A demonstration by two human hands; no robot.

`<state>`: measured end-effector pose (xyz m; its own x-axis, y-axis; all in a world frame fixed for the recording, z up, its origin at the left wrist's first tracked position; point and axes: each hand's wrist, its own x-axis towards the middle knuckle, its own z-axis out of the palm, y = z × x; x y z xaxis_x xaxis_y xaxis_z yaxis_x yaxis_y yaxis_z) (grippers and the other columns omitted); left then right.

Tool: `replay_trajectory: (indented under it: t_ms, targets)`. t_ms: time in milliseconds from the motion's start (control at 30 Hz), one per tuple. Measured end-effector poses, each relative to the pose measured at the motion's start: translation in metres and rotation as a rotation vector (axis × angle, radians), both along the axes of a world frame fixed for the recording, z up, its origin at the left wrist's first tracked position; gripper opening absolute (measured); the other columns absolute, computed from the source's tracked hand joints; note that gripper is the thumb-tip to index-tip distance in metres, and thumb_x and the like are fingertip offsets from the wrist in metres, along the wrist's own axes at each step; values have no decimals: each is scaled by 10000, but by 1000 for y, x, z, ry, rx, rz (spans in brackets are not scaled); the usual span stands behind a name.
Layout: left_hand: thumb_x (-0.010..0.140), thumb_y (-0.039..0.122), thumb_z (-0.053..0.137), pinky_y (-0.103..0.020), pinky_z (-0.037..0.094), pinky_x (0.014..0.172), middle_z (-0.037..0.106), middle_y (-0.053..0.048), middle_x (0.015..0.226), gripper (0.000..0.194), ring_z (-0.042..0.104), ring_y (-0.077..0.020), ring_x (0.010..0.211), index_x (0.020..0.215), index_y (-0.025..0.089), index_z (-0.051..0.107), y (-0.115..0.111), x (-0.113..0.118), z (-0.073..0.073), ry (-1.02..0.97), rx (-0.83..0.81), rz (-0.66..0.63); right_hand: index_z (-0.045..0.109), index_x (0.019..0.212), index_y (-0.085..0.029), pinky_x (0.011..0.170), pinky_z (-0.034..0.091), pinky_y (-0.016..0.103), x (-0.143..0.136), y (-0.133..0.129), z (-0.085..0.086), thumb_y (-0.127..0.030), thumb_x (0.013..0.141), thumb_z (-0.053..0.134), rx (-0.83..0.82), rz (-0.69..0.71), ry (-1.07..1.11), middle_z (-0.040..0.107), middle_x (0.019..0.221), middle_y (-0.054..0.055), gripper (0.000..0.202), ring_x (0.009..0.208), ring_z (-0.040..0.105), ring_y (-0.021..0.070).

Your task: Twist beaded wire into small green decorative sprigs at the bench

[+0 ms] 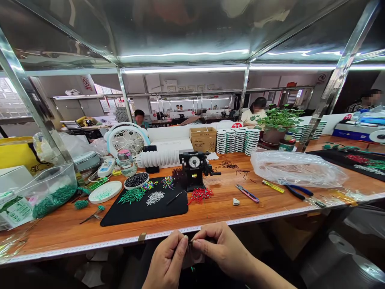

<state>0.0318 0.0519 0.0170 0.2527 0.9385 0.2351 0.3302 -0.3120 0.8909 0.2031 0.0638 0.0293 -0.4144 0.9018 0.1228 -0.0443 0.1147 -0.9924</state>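
Both hands meet below the table's front edge, fingertips nearly touching. My left hand (170, 259) pinches with thumb and forefinger, and my right hand (221, 249) pinches just beside it. Between the fingertips is something small and dark, too small to make out. Past the edge lies a black mat (132, 214) with green pieces (132, 195), clear bits (155, 197), colourful beads (167, 182) and a dark pen-like tool (174, 198). A black hand-cranked machine (194, 170) holding a row of white discs (161, 158) stands behind the red pieces (201, 194).
A measuring tape (120, 241) runs along the table edge. Scissors (247, 193), a yellow tool (273, 186), pliers (297, 191) and a plastic bag (296, 168) lie on the right. A fan (126, 141) and stacked spools (237, 140) stand behind; people sit beyond.
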Motion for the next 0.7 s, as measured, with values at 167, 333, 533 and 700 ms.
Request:
replay_trajectory:
  t_ms: [167, 333, 533, 700]
  targets:
    - [908, 397, 386, -231, 346, 557, 436, 20, 619, 335, 392, -129, 573, 648, 195, 448, -1, 2, 2, 8, 10, -37, 735, 716, -101, 608, 473, 283, 1, 1, 1, -334, 766, 645, 1, -1, 7, 656, 636, 63, 254, 576, 568, 144]
    - [914, 386, 383, -225, 349, 547, 431, 24, 621, 320, 388, -126, 568, 663, 200, 448, -2, 2, 1, -27, 5, -47, 739, 763, -101, 622, 465, 279, 5, 3, 3, -333, 793, 627, 61, 13, -14, 669, 658, 67, 260, 605, 580, 150]
    - [914, 377, 397, -217, 349, 542, 424, 27, 616, 313, 386, -123, 562, 668, 200, 475, -4, 2, 5, -47, -5, -42, 710, 768, -88, 642, 482, 296, 6, 3, 4, -351, 777, 647, -14, 28, 4, 660, 667, 68, 271, 628, 594, 158]
    - [899, 394, 422, -217, 342, 526, 458, 21, 602, 321, 398, -126, 548, 655, 199, 493, -3, 1, 5, -65, 14, -25, 710, 722, -88, 632, 480, 286, 1, 3, 1, -367, 752, 666, -46, 25, 36, 647, 640, 64, 284, 603, 580, 145]
